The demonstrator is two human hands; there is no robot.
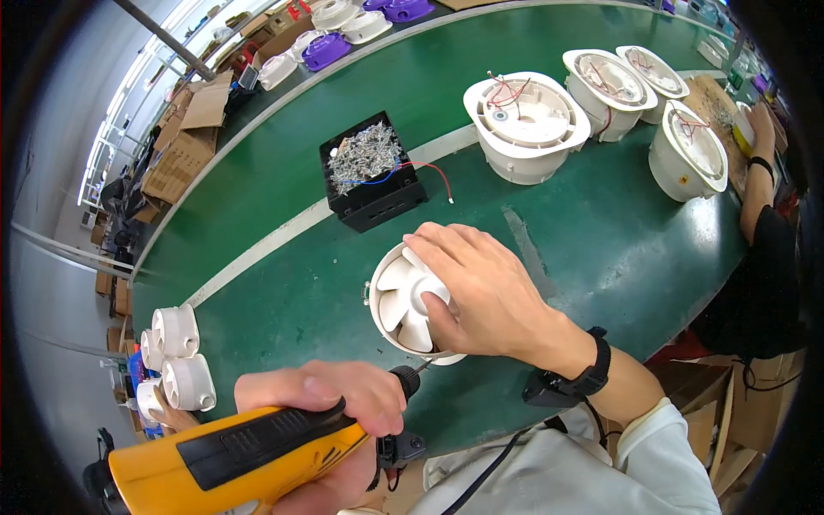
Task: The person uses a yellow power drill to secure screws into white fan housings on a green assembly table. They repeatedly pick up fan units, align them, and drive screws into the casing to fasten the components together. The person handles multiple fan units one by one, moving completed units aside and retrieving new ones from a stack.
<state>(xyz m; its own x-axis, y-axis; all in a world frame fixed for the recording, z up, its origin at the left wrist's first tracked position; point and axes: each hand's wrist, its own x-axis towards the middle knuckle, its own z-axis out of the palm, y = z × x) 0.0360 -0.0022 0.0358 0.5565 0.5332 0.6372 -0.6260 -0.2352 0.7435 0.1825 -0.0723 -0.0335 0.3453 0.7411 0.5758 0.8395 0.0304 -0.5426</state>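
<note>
My left hand [348, 395] is closed round a yellow and black electric screwdriver [249, 459], which lies nearly level with its nose to the right. Its thin bit [424, 366] reaches the lower edge of a round white fan [395, 296]; whether it sits in a screw is too small to tell. Over the right side of the fan lies my right hand [481, 292], fingers bent over the far rim and thumb inside by the hub. Several white blades show inside the ring-shaped housing, and a small metal fitting sticks out at its left side.
Beyond the fan stands a black box [373, 193] heaped with screws, a red and blue wire [429, 165] across it. White housings with wires [525, 129] stand far right, near a co-worker's arm [757, 184]. More white housings [189, 382] stand left, beside another person's hand [176, 417].
</note>
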